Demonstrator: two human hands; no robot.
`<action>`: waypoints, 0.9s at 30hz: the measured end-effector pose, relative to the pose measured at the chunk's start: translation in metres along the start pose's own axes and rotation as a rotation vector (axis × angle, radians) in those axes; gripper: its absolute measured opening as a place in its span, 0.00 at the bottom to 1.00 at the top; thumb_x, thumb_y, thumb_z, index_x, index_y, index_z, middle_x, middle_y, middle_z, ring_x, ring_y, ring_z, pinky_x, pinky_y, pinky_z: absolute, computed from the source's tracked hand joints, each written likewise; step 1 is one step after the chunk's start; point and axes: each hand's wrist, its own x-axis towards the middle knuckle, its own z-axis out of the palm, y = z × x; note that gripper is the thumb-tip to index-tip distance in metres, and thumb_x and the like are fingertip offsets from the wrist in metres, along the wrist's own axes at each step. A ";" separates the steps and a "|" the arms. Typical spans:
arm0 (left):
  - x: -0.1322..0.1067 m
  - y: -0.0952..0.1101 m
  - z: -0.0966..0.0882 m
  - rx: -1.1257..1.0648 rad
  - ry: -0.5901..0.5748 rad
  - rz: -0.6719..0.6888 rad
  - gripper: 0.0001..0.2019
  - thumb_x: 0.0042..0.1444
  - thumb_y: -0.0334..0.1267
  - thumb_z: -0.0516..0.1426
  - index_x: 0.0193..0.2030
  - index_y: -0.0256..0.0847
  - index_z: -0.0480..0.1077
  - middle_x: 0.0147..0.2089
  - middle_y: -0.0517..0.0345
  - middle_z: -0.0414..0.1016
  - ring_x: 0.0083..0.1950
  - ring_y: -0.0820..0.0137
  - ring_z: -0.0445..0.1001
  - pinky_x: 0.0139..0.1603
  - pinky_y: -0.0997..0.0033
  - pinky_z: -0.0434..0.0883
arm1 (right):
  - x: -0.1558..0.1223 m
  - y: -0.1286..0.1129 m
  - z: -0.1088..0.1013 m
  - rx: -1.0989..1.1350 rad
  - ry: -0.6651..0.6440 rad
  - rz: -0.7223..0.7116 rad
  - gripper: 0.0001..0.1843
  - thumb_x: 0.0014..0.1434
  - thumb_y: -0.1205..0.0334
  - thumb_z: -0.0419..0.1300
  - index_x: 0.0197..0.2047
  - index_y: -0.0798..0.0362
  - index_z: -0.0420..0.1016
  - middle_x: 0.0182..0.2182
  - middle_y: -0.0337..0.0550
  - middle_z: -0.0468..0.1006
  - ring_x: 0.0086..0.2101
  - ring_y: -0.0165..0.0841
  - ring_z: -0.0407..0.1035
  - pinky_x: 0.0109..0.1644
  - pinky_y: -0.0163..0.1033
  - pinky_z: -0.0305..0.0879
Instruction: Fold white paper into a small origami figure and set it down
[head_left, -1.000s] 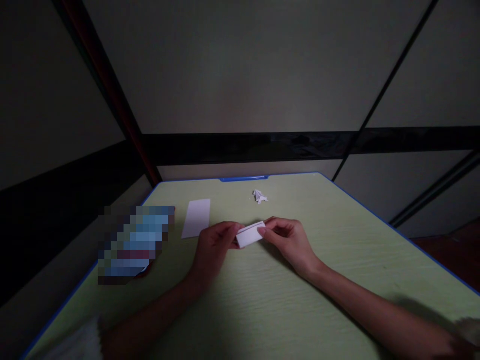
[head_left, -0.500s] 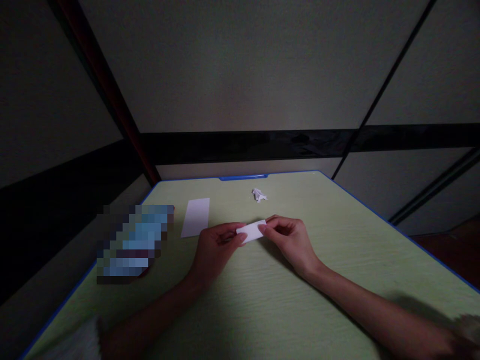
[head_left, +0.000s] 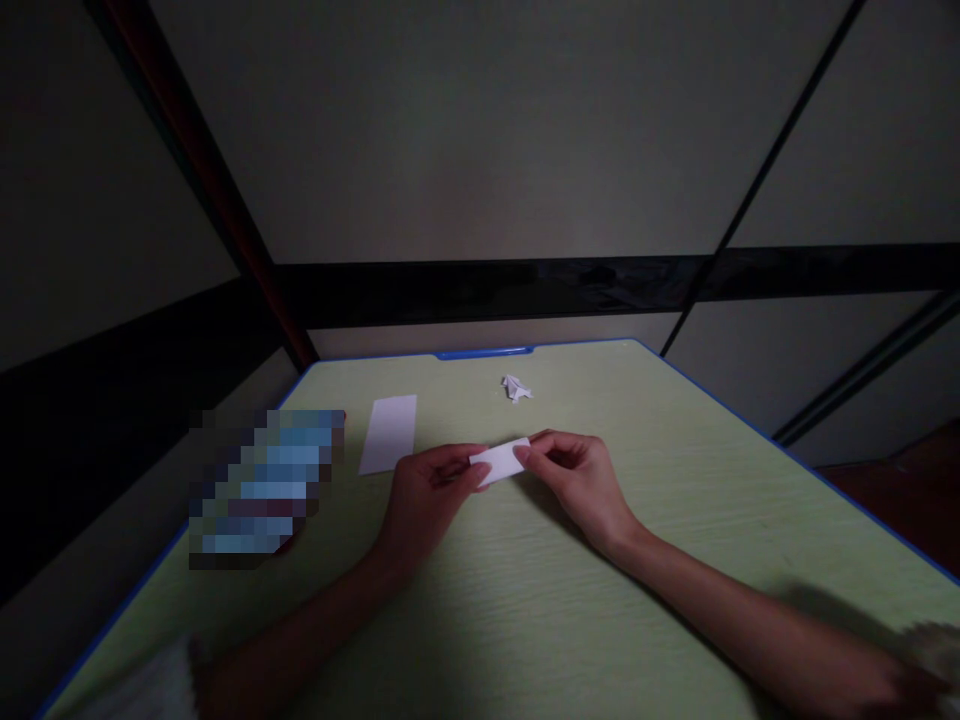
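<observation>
A small folded strip of white paper (head_left: 501,461) lies low over the pale green table (head_left: 525,600), held at both ends. My left hand (head_left: 427,495) pinches its left end with closed fingers. My right hand (head_left: 574,475) pinches its right end, fingers curled. A flat white sheet of paper (head_left: 388,433) lies on the table just left of my left hand. A small folded white paper figure (head_left: 516,388) sits farther back, near the table's far edge.
A blurred blue object (head_left: 262,485) rests at the table's left side. The table has a blue rim (head_left: 484,352) and stands against a dim wall with dark beams. The room is poorly lit.
The folded paper has been pressed flatter between my hands; a second ago it showed a raised open flap. Both hands have stayed almost in place.
</observation>
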 end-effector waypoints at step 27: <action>-0.002 0.005 0.002 -0.007 0.003 -0.050 0.07 0.33 0.29 0.61 0.25 0.35 0.73 0.19 0.61 0.75 0.22 0.73 0.73 0.24 0.78 0.70 | 0.000 0.002 0.003 0.281 0.077 0.040 0.18 0.32 0.71 0.66 0.24 0.54 0.59 0.17 0.32 0.72 0.18 0.22 0.64 0.25 0.30 0.59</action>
